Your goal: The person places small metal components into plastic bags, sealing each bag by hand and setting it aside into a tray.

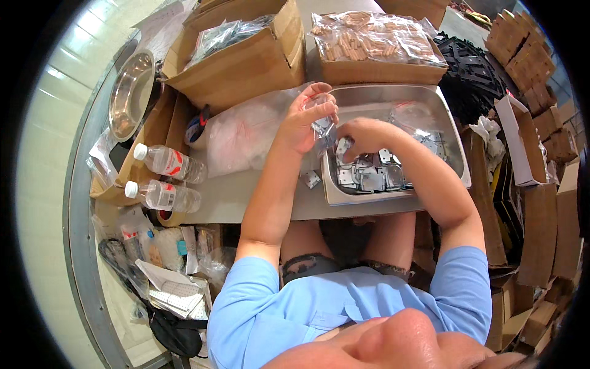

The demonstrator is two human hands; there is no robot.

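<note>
My left hand (305,118) is raised at the tray's left end, its fingers closed round a small clear plastic bag (322,130) with metal pieces in it. Just to its right, my right hand (367,136) reaches over the steel tray (456,144), fingers curled down onto a silver metal plate with holes (343,147). Many similar small metal plates (372,178) lie heaped in the tray. At the tray's back right rests a clear plastic bag (415,117). One loose metal plate (311,179) sits on the table left of the tray.
Flat clear bags (239,138) cover the table on the left, beside two plastic bottles (169,163). Open cartons (236,74) and a box of bagged wooden dowels (378,46) stand behind. Black parts (470,74) are piled at right; a steel bowl (132,95) leans far left.
</note>
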